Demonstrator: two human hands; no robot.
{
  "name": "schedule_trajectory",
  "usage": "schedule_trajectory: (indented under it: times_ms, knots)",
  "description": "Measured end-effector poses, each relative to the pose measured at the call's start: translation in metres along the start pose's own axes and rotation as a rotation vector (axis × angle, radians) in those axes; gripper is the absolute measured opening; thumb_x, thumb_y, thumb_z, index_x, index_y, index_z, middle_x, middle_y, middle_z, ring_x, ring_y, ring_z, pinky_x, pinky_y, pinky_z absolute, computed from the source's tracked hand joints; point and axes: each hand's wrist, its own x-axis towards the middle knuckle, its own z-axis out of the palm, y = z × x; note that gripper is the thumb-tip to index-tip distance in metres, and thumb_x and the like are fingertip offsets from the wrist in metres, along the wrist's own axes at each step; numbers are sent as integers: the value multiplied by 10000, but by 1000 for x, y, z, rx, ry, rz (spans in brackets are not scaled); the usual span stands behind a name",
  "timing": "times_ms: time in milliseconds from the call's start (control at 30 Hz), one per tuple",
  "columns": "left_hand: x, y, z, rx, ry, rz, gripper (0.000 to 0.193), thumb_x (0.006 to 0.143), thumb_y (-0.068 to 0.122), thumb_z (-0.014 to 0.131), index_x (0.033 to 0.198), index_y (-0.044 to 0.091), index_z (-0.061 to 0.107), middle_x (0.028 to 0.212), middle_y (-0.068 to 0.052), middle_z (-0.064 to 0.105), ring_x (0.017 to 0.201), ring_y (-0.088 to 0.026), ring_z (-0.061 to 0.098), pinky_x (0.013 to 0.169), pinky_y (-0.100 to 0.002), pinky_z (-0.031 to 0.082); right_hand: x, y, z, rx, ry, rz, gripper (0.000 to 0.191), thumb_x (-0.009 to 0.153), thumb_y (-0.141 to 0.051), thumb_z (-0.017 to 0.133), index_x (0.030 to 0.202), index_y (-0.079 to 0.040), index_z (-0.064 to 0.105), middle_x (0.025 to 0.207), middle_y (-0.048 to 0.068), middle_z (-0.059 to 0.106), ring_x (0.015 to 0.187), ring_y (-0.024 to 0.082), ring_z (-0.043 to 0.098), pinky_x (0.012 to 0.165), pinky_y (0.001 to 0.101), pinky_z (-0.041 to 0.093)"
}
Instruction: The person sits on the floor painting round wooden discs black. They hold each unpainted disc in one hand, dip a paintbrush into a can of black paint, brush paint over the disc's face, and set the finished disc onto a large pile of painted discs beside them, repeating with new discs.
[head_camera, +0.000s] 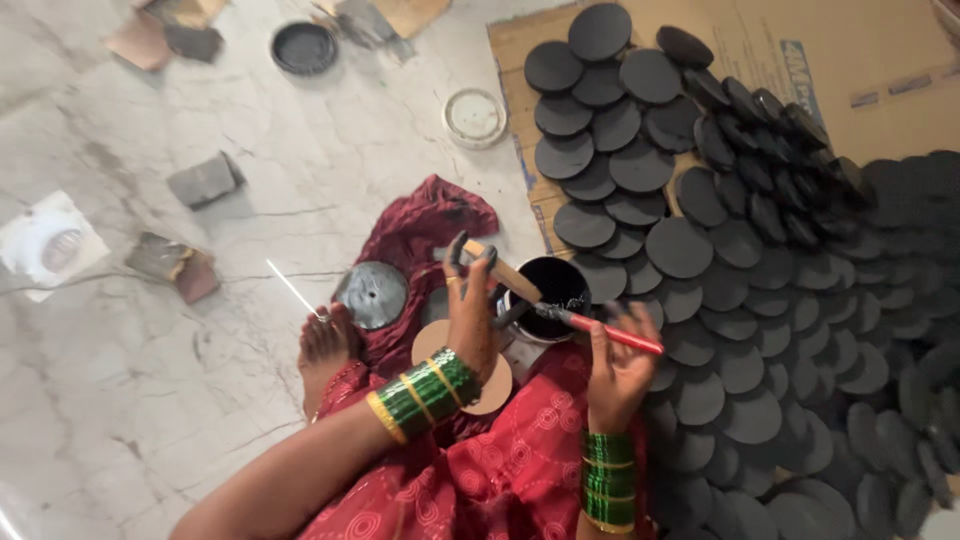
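Brush over the paint pot — bristle end leftward.
The right hand (618, 365) pinches the red brush (600, 330), its long axis slanting up-left into the black pot (550, 298); the left hand (472, 310) grips a wooden handle (503, 270) just beside the pot.

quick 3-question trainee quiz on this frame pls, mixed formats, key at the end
1. True or false: the right hand holds a red-handled paintbrush whose tip reaches the round black paint pot.
2. Multiple choice: the left hand holds what? A) a tan wooden stick B) a white lid C) a grey stone block
3. Fill in: the black-painted round discs are spread overlapping to the person's ____ side, partly on brown cardboard sheet.

Key: 1 true; 2 A; 3 right
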Motion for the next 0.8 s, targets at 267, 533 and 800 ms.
schedule_trajectory:
  times_ms: [267, 533, 800]
  knots:
    - [-36, -8, -61, 148, -6, 129, 571, 977, 382, 525, 1505, 307, 319, 1401, -39, 538, 1230, -195, 568, 900, -384, 565, -8, -6, -4, -224, -268, -230, 294, 1036, 3, 658, 1290, 20, 512, 1187, 151, 673, 1099, 200, 703, 977, 286, 588]
    - [-51, 14, -69, 145, -14, 89, 550, 972, 392, 549, 1475, 312, 342, 1433, -34, 542, 1239, -200, 576, 952, -398, 541, -19, -28, -5, -213, -227, -150, 348, 1026, -20, 653, 1316, 6, 462, 1150, 138, 671, 1014, 193, 722, 902, 271, 597]
    - [-45, 11, -70, 163, -19, 40, 560, 961, 362, 570, 1479, 323, 361, 1392, -9, 591, 1233, -177, 586, 958, -355, 524, 5, 14, 6, -129, -159, -369, 270, 1070, 37, 628, 1286, 3, 468, 1256, 120, 570, 1189, 208, 655, 1042, 304, 569]
